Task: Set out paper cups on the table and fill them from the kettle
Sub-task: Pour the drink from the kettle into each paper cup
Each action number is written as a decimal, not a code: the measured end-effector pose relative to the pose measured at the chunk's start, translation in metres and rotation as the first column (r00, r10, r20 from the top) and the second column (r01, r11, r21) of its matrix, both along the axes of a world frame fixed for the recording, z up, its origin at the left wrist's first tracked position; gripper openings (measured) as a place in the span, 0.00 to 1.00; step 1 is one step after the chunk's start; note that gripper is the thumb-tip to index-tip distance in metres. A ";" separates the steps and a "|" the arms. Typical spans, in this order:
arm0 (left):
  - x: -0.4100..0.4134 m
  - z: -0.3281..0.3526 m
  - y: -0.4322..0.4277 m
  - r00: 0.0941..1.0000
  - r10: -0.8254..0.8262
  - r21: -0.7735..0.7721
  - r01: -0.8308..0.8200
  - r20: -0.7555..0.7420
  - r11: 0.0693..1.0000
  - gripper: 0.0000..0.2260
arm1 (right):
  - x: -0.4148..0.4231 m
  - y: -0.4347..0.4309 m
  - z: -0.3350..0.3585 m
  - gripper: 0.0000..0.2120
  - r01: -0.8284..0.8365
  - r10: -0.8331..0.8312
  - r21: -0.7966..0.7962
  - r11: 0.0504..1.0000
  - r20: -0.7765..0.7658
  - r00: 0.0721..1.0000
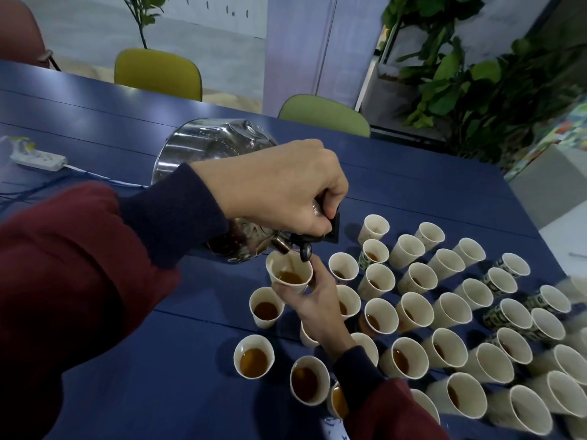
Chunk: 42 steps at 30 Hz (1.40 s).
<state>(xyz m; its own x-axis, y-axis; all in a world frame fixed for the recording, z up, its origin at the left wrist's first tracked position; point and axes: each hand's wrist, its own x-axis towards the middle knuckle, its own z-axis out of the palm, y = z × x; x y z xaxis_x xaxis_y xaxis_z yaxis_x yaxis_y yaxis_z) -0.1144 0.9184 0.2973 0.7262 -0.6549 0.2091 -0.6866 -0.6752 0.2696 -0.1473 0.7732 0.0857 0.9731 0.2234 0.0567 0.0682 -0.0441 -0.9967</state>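
A shiny steel kettle (209, 144) is tipped over toward the cups, its spout (282, 246) low. My left hand (279, 185) grips its black handle from above. Brown tea streams from the spout into a paper cup (287, 274), which my right hand (314, 300) holds up just under the spout. Several paper cups (451, 312) stand in rows on the blue table (158, 360) to the right; some hold tea, others look empty. Three filled cups (254, 355) stand nearest me on the left of the group.
A white power strip (38, 158) with a cable lies at the table's left. Two green chairs (158, 74) stand behind the far edge. Leafy plants (476, 74) fill the back right. A colourful box (556, 134) sits beyond the table's right end.
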 end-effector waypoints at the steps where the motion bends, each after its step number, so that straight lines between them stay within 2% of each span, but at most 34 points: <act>1: 0.003 0.000 0.001 1.000 -0.006 0.005 0.006 0.005 1.000 0.03 | 0.002 0.001 0.000 0.18 0.007 -0.007 0.005 1.000 -0.002 1.000; 12: 0.035 -0.007 -0.001 0.999 -0.036 0.063 0.036 -0.007 0.997 0.04 | 0.029 0.004 0.002 0.19 0.024 -0.024 0.020 1.000 -0.002 1.000; 26: 0.072 -0.015 0.006 0.999 -0.007 0.043 0.009 -0.053 0.999 0.05 | 0.059 0.012 -0.004 0.17 0.068 -0.068 0.035 0.997 -0.011 0.998; 36: 0.102 -0.024 0.025 0.986 0.057 -0.153 -0.081 -0.158 0.985 0.06 | 0.080 0.012 -0.008 0.15 0.121 -0.121 -0.009 0.993 -0.030 0.992; 39: 0.112 -0.032 0.036 0.973 0.128 -0.255 -0.176 -0.193 0.951 0.06 | 0.091 0.009 -0.011 0.19 0.148 -0.148 -0.055 0.987 -0.003 0.989; 42: 0.120 -0.047 0.051 0.948 0.218 -0.379 -0.295 -0.231 0.877 0.07 | 0.106 0.004 -0.015 0.20 0.177 -0.178 -0.122 0.976 0.009 0.984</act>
